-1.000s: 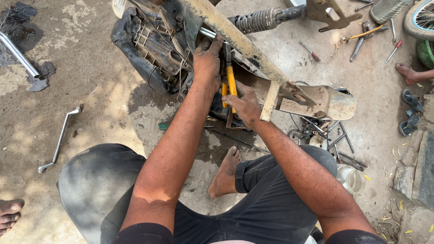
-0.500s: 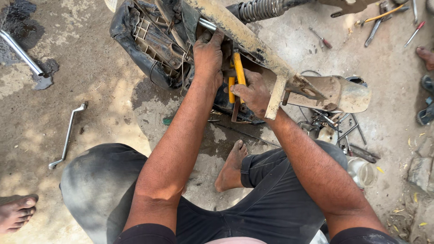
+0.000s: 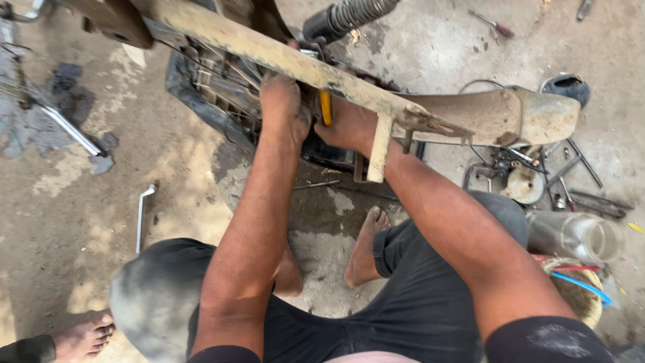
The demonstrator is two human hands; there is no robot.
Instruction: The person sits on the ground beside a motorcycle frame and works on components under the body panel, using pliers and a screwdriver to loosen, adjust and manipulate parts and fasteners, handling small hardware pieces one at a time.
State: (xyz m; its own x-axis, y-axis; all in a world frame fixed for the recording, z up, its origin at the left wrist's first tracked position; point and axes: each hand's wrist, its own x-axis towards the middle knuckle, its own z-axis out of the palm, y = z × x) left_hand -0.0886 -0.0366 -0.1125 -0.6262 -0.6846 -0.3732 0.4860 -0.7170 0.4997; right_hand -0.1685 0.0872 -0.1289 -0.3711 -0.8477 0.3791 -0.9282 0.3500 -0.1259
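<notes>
My left hand (image 3: 282, 107) reaches under a dirty cream-coloured frame bar (image 3: 282, 59) and presses on dark engine parts (image 3: 222, 91) of a stripped motorcycle. My right hand (image 3: 349, 128) is closed on a yellow-handled tool (image 3: 326, 106), which pokes up just behind the bar. The tool's working end is hidden by the frame and my hands. A rusty exhaust muffler (image 3: 510, 115) runs to the right of my right hand. A short bracket (image 3: 377, 149) hangs from the bar over my right wrist.
A bent metal wrench (image 3: 141, 212) lies on the concrete at left. A chrome rod (image 3: 70, 131) lies farther left. Small parts and tools (image 3: 537, 175), a glass jar (image 3: 578, 235) and a coil spring shock (image 3: 349, 15) are at right and top. Another person's bare foot (image 3: 84, 334) is at bottom left.
The camera has moved closer and lower over the frame. Both hands stay on the same spot under the bar, with the right still gripping the yellow-handled tool.
</notes>
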